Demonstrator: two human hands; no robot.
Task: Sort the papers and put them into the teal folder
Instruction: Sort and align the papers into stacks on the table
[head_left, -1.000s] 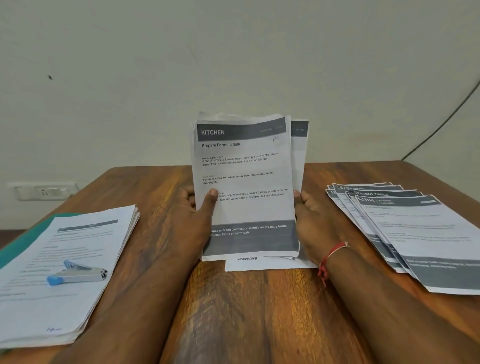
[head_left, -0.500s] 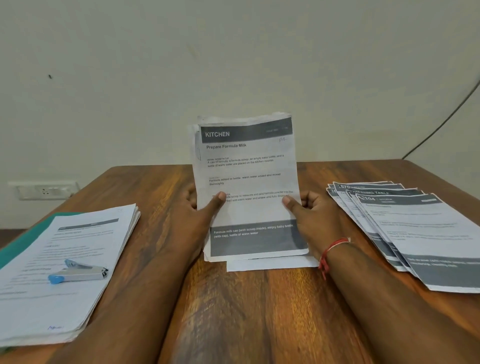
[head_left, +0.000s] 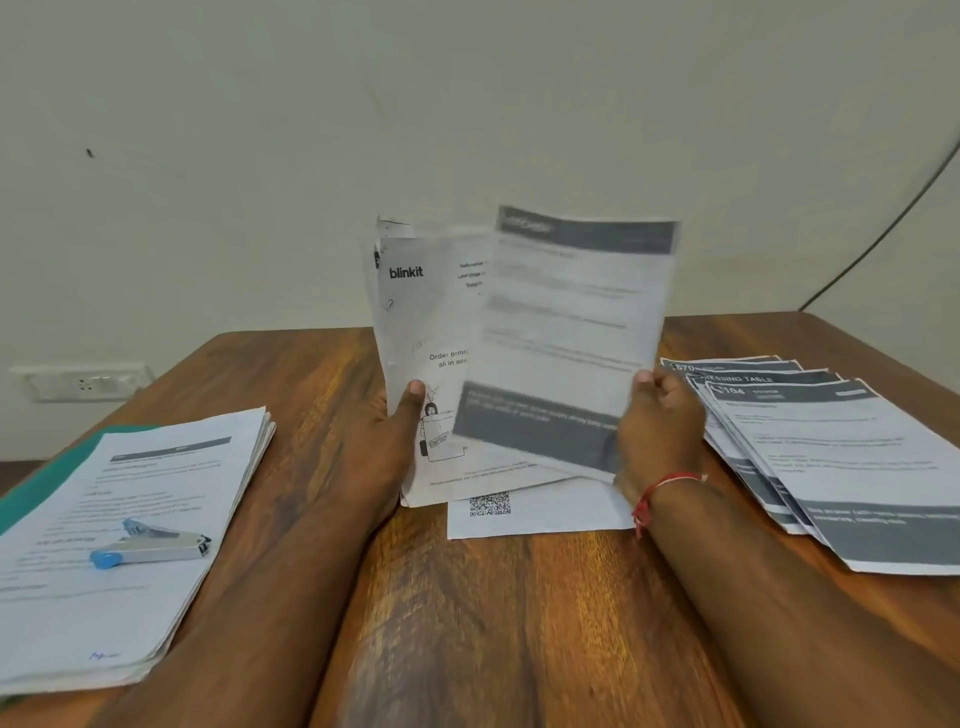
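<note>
My left hand holds an upright bundle of papers at the table's middle; its front page reads "blinkit". My right hand grips a single sheet with grey bands, blurred and pulled off to the right of the bundle. One sheet with a QR code lies flat under them. A fanned pile of grey-banded sheets lies at the right. The teal folder shows only as an edge at the far left, under a thick paper stack.
A blue and silver stapler rests on the left stack. The wooden table runs to a pale wall with a socket at the left. A dark cable hangs at the right.
My right hand has pulled the front "KITCHEN" sheet off the bundle and swung it right. The "blinkit" page behind it has come into sight. My left hand still holds the bundle.
</note>
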